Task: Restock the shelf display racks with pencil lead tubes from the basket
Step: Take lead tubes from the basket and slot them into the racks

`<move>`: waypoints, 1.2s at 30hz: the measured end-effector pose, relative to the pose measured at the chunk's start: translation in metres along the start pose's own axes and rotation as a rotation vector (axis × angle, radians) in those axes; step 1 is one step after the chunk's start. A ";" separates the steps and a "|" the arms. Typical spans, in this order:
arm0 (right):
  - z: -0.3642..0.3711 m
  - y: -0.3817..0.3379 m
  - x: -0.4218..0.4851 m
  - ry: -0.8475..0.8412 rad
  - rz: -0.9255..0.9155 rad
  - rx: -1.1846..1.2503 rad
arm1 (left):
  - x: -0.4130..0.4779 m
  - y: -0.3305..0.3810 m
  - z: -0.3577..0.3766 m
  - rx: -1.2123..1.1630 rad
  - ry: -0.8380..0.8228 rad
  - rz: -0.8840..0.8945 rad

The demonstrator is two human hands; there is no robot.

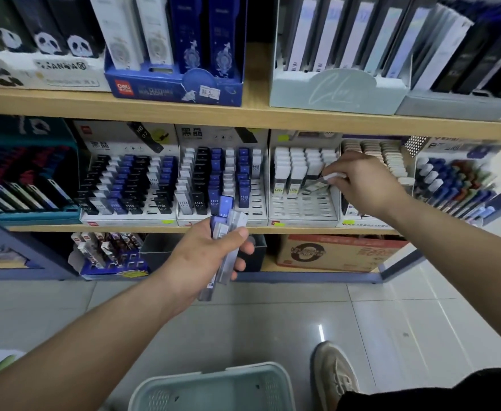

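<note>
My left hand (204, 256) grips a bundle of several pencil lead tubes (224, 232), blue and clear grey, in front of the middle shelf edge. My right hand (361, 182) pinches one white-capped tube (321, 180) and holds it tilted into the right side of the white display rack (302, 203), whose front rows show bare slots. Two more racks with black, blue and white tubes stand to its left: the middle rack (222, 179) and the left rack (127, 185). The pale green basket (213, 387) sits on the floor below me; its inside is mostly cut off.
A wooden shelf board (243, 117) runs above the racks, carrying boxed pen displays. Eraser and pen displays (450, 179) stand right of the white rack. A cardboard box (338, 252) sits on the bottom shelf. My shoe (332, 372) is next to the basket on the tiled floor.
</note>
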State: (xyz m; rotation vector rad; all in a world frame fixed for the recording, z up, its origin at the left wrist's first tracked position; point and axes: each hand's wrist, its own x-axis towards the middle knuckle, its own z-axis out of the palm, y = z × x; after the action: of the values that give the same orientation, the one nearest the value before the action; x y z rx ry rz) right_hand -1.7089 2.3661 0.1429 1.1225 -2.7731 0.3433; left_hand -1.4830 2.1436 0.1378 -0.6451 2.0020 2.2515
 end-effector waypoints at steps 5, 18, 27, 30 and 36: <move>0.000 -0.003 -0.004 -0.058 -0.013 0.023 | 0.004 0.003 -0.002 -0.027 0.012 0.003; 0.024 -0.006 0.006 0.226 -0.024 0.090 | 0.005 -0.001 -0.003 -0.018 0.015 -0.006; 0.018 -0.023 0.004 0.193 0.081 0.063 | 0.001 0.002 -0.006 -0.030 0.015 0.006; 0.003 -0.065 -0.006 0.135 0.057 0.327 | -0.001 0.003 -0.005 -0.042 -0.018 0.014; -0.002 -0.139 -0.022 -0.331 0.101 1.033 | -0.004 0.005 -0.002 -0.073 -0.060 0.033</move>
State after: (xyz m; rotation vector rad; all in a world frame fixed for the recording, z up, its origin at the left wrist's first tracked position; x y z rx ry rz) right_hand -1.5959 2.2839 0.1626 1.2488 -2.9229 1.9012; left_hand -1.4805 2.1419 0.1434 -0.5471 1.9255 2.3427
